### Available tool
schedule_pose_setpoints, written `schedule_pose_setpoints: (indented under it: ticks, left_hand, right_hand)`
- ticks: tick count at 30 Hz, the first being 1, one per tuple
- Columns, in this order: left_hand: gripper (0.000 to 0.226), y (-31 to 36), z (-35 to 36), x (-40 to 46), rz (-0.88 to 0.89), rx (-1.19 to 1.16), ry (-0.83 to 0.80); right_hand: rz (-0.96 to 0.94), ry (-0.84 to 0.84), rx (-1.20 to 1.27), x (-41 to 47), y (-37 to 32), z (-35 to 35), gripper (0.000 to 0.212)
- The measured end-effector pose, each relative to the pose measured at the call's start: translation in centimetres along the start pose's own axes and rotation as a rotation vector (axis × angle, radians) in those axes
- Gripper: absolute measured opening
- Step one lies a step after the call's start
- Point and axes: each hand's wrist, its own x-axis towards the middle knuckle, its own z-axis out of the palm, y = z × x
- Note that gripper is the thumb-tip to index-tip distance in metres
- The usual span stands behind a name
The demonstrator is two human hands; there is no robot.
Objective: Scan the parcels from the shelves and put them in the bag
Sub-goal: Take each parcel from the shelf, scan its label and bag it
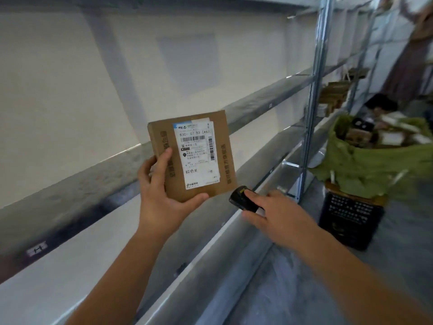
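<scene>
My left hand grips a flat brown cardboard parcel by its lower left corner and holds it upright in front of the shelves. Its white shipping label with barcodes faces me. Just below and right of the parcel, my right hand holds a small black handheld scanner, a finger lying along its top, its front end turned up toward the label. The green bag, with parcels showing in its open mouth, stands at the right over a black crate.
Grey metal shelves run along a white wall from left to far right, with a metal upright between bays. Several brown boxes sit on the farther shelves. Grey floor lies between me and the crate.
</scene>
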Motion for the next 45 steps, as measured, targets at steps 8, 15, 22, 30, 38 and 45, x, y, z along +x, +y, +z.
schedule_pose_setpoints:
  ticks: [8,15,22,30,38,45]
  left_hand:
    - [0.121,1.0,10.9,-4.3,-0.049,-0.226,-0.276]
    - [0.124,4.6,22.5,-6.9,-0.075,-0.381,-0.498]
    - [0.13,9.8,35.2,-7.6,-0.136,-0.491,-0.633]
    - [0.129,15.5,46.9,-4.4,-0.206,-0.594,-0.724]
    - [0.129,17.4,53.6,0.3,-0.255,-0.621,-0.775]
    - [0.124,15.4,61.4,5.8,-0.289,-0.701,-0.855]
  right_hand:
    - [0.33,0.029,-0.086,-7.9,8.9,-0.5,0.064]
    - [0.606,0.078,0.022,-12.7,17.0,-2.7,0.063]
    - [0.753,0.123,0.041,-14.2,27.6,-6.5,0.067]
    - [0.813,0.112,0.067,-12.2,38.8,-12.0,0.067]
    - [0.825,0.081,0.061,-8.2,45.3,-14.6,0.072]
    - [0.853,0.113,0.022,-2.2,50.1,-15.0,0.072]
